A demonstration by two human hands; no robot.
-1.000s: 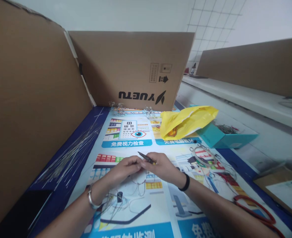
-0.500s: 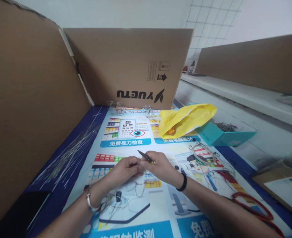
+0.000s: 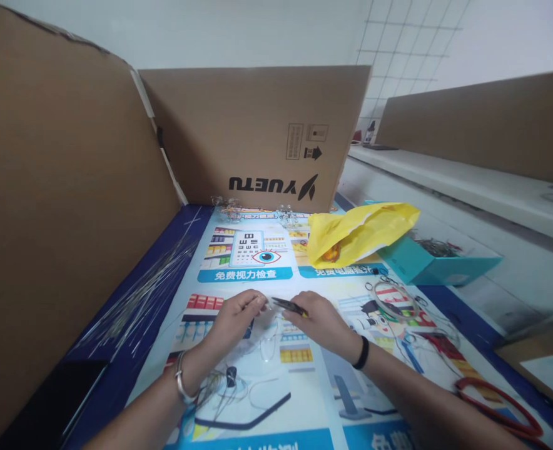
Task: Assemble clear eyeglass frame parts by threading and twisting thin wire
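My right hand is closed around dark-nosed pliers with a bit of yellow on the handle; their tip points left. Just left of that tip, my left hand pinches a thin wire piece, too small to make out well. A thin wire loop hangs below the fingers. Under my left wrist lies a tangle of thin wires with a small black piece. All this is over the printed poster sheet.
Long thin wires lie at the left near a dark flat object. A yellow bag leans on a teal box of wire bits. Wire coils and a red coil are at the right. Cardboard stands behind.
My hands have moved apart, and the pliers' tip has turned lower and now sits beside the left fingertips. The whole view has shifted slightly, with the scene a little lower and to the right.
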